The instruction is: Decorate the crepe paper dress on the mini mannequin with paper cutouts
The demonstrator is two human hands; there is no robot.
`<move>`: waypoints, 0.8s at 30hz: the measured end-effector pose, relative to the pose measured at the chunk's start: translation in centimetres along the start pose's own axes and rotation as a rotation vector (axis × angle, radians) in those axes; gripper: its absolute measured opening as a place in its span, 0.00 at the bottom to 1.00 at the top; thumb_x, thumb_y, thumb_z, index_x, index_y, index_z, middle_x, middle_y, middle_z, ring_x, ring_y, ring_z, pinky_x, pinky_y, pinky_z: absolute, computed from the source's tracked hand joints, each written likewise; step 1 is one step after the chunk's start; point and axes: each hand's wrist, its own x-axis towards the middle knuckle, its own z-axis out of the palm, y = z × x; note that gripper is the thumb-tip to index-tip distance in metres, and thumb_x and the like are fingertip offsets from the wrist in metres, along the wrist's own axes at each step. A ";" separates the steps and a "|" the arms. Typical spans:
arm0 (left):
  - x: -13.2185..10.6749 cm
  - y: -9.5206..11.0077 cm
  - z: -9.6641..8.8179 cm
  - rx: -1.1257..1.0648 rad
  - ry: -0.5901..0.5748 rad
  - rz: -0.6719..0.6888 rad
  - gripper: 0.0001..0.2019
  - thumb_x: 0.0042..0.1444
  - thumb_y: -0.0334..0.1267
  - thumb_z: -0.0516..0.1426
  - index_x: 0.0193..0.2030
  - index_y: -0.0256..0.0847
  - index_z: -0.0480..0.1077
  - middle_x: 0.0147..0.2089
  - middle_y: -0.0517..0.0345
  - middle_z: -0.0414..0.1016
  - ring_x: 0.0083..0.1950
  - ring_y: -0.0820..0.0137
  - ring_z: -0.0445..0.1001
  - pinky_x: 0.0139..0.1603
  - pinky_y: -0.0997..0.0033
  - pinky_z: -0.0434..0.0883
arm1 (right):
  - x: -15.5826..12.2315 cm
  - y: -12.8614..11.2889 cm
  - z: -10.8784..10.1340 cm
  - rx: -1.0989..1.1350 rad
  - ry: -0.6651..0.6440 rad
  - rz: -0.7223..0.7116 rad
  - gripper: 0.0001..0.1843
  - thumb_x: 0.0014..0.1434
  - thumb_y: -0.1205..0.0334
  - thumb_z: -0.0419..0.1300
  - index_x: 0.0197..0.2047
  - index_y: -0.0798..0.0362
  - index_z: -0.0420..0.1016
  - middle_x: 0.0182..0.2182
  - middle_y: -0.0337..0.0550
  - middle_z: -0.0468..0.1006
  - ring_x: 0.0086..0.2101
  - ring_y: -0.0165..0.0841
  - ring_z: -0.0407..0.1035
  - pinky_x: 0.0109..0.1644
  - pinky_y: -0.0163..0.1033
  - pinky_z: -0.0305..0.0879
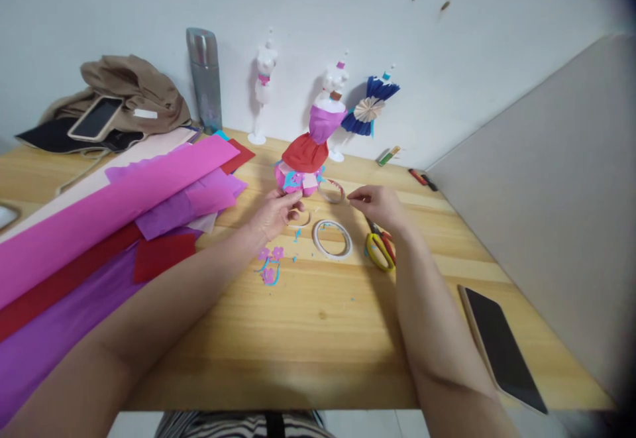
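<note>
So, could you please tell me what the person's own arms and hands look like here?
Both the left hand and right hand are ungloved. The forearms are bare, with no sleeve, watch or bracelet showing. At the bottom edge, a dark-and-light striped garment is partly visible.

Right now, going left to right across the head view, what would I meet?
phone → grey flask → left hand → thick white tape roll → right hand → red-and-black object → dark-screened tablet
</note>
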 end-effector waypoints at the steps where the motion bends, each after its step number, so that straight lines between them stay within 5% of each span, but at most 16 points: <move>1: 0.0 0.0 0.0 0.005 0.003 0.002 0.13 0.46 0.32 0.73 0.34 0.38 0.74 0.33 0.60 0.77 0.29 0.76 0.72 0.27 0.75 0.60 | 0.0 0.1 0.2 -0.012 -0.005 0.011 0.05 0.52 0.69 0.69 0.26 0.52 0.84 0.23 0.41 0.82 0.23 0.32 0.68 0.30 0.39 0.60; 10: -0.4 -0.3 0.1 0.238 -0.120 -0.053 0.09 0.50 0.30 0.71 0.36 0.34 0.78 0.32 0.56 0.78 0.27 0.78 0.70 0.30 0.74 0.63 | -0.7 -0.4 -0.5 -0.102 -0.409 0.059 0.10 0.55 0.73 0.63 0.29 0.57 0.87 0.25 0.39 0.82 0.27 0.27 0.70 0.35 0.36 0.61; 17: -1.5 -1.2 1.6 0.828 -0.279 -0.199 0.05 0.58 0.28 0.65 0.41 0.36 0.80 0.26 0.63 0.75 0.23 0.77 0.69 0.26 0.77 0.65 | -2.2 -1.9 -1.8 -0.067 -0.641 0.099 0.07 0.52 0.67 0.67 0.33 0.55 0.88 0.29 0.42 0.86 0.32 0.36 0.75 0.39 0.39 0.70; 20: -2.0 -2.0 2.0 0.998 -0.337 -0.125 0.07 0.58 0.26 0.62 0.39 0.37 0.81 0.29 0.63 0.77 0.26 0.77 0.69 0.29 0.77 0.65 | -3.8 -3.2 -1.3 -0.117 -0.819 0.047 0.10 0.50 0.70 0.65 0.35 0.52 0.87 0.32 0.42 0.86 0.33 0.38 0.76 0.39 0.40 0.69; 24: -2.0 -2.5 2.0 1.228 -0.481 0.066 0.10 0.55 0.23 0.61 0.36 0.39 0.83 0.31 0.61 0.80 0.31 0.75 0.71 0.34 0.75 0.65 | -6.2 -3.6 -0.5 -0.264 -0.730 -0.103 0.13 0.50 0.75 0.63 0.36 0.53 0.84 0.37 0.45 0.82 0.34 0.35 0.75 0.40 0.40 0.67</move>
